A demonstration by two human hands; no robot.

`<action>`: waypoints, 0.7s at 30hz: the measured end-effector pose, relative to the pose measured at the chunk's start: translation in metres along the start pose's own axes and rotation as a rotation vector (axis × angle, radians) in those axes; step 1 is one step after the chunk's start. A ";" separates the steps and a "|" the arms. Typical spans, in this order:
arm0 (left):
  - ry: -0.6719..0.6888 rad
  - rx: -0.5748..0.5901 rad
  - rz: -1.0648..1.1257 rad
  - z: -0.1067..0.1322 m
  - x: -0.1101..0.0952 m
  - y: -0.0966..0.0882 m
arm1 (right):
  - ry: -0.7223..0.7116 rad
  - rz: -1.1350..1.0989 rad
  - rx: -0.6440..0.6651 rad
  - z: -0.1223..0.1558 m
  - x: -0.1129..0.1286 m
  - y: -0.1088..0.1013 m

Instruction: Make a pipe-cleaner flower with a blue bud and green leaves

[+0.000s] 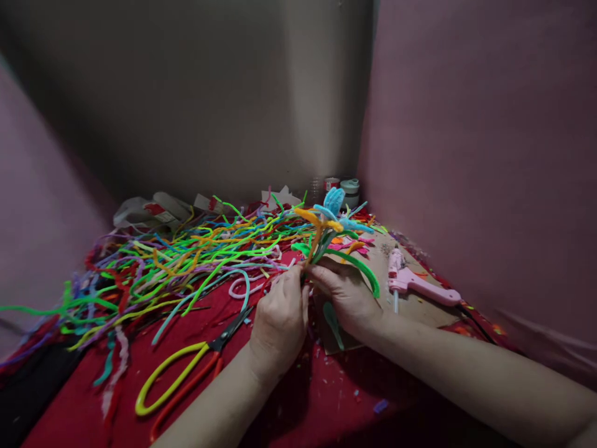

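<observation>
My left hand [282, 317] and my right hand [347, 298] are closed close together, fingertips meeting around the lower part of a pipe-cleaner flower. The flower has light blue petals [333, 202] at the top and green stems below. An orange pipe cleaner [318, 236], forked at its upper end, runs down beside the stems into my left fingers. From near my right hand a green pipe cleaner [368, 270] curves out to the right. My fingers hide the lower ends, so which hand grips which strand is partly unclear.
Yellow-and-red-handled scissors [214, 348] lie left of my hands. A big heap of coloured pipe cleaners [186, 261] spreads behind them on red cloth [252, 410]. A pink glue gun [420, 283] rests on cardboard [431, 311] at right. Jars [349, 190] stand near the back wall.
</observation>
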State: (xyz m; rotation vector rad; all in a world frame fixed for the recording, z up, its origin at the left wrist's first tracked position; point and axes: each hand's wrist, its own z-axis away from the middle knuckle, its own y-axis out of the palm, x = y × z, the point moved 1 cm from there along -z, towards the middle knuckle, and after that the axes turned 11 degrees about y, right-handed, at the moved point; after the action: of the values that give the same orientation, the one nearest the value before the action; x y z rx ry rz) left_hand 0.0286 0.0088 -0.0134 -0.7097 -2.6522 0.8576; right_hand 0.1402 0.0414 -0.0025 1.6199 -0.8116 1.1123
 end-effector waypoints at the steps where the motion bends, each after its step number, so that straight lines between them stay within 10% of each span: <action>1: 0.028 0.007 -0.017 0.000 0.000 0.000 | -0.026 0.031 -0.001 0.000 0.000 0.000; 10: -0.049 -0.017 0.164 -0.006 0.002 -0.006 | -0.069 0.225 0.007 0.003 0.001 -0.004; 21: -0.953 -0.094 1.392 -0.018 0.001 -0.017 | -0.009 0.212 0.100 0.008 0.020 -0.003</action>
State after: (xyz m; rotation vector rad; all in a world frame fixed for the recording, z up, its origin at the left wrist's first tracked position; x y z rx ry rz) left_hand 0.0288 0.0059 0.0116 -2.8983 -2.5043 1.6384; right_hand 0.1517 0.0346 0.0140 1.6503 -0.9632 1.3134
